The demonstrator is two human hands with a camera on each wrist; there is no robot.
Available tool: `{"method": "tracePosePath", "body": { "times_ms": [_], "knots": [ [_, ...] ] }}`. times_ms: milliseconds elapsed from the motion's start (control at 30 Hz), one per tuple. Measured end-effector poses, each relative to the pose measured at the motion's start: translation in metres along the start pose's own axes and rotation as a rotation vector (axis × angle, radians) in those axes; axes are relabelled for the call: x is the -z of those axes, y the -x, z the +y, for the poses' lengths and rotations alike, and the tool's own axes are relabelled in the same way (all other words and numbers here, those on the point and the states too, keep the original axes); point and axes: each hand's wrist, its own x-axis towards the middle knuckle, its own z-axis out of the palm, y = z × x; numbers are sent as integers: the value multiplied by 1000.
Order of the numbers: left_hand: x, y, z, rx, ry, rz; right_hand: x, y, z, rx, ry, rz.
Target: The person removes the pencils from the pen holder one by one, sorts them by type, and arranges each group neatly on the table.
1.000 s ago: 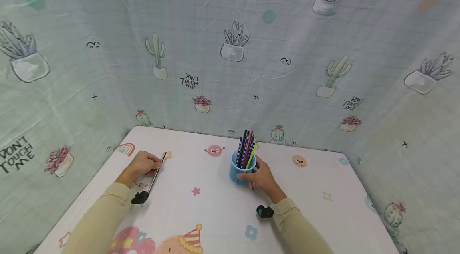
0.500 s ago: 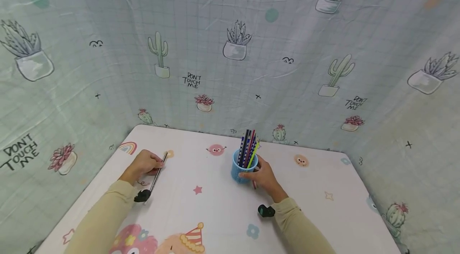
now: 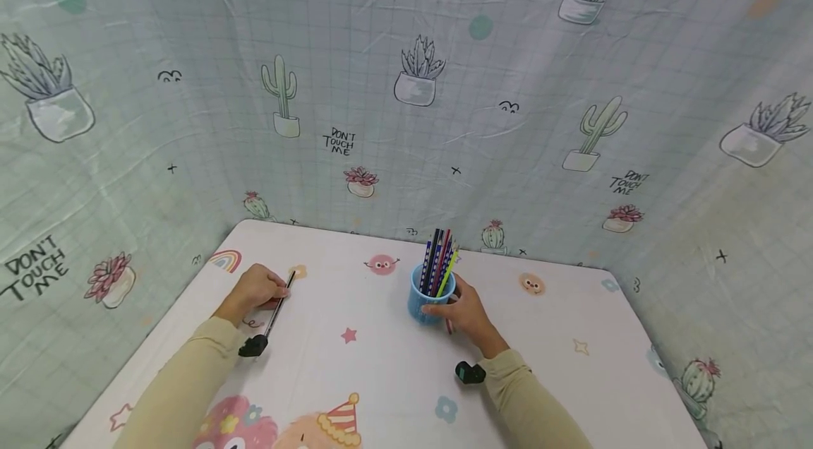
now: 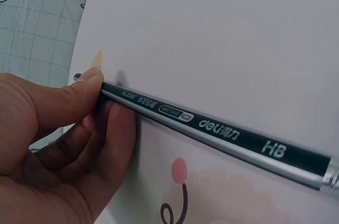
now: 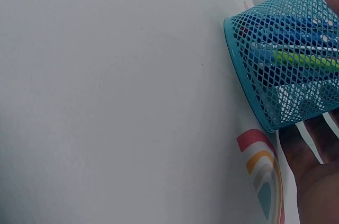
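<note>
My left hand (image 3: 255, 288) pinches a dark green and silver pencil (image 4: 212, 128) between thumb and fingers, close to one end. In the left wrist view the pencil carries "HB" and "deli" lettering and slants toward the lower right. Its near end passes behind the black wrist camera in the head view. My right hand (image 3: 470, 313) grips a light blue mesh pencil cup (image 3: 420, 308) from its right side, thumb in front. The cup is upright on the table and holds several pencils (image 3: 435, 262), dark, red and yellow-green. In the right wrist view they show through the mesh.
The white table (image 3: 381, 378) has printed cartoon figures, stars and a rainbow. A cactus-patterned curtain (image 3: 356, 110) hangs along the back and both sides. Each wrist wears a small black camera (image 3: 470, 373).
The head view has shifted slightly. The pencil's near end, visible past the wrist camera before, is now hidden behind it. Both hands keep their grip, and the cup stays in place.
</note>
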Motion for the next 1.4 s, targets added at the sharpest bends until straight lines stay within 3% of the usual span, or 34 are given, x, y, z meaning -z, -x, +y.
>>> {"method": "tracePosePath", "body": {
  "times_ms": [200,467,833,1167,1400],
  "knots": [
    [1,0,2,16,-38,15,1,0,-1,4,2,-9],
    [2,2,2,-14,-90,81,1,-1,-1,-12,0,-3],
    [7,5,8,19,-51,89,2,1,-4,-15,-16,-4],
    [0,7,29,-84,-1,42,1,1,-3,-27,6,9],
    [-14,11,48,-115,126,-25,0,0,-2,-36,-6,13]
  ]
}}
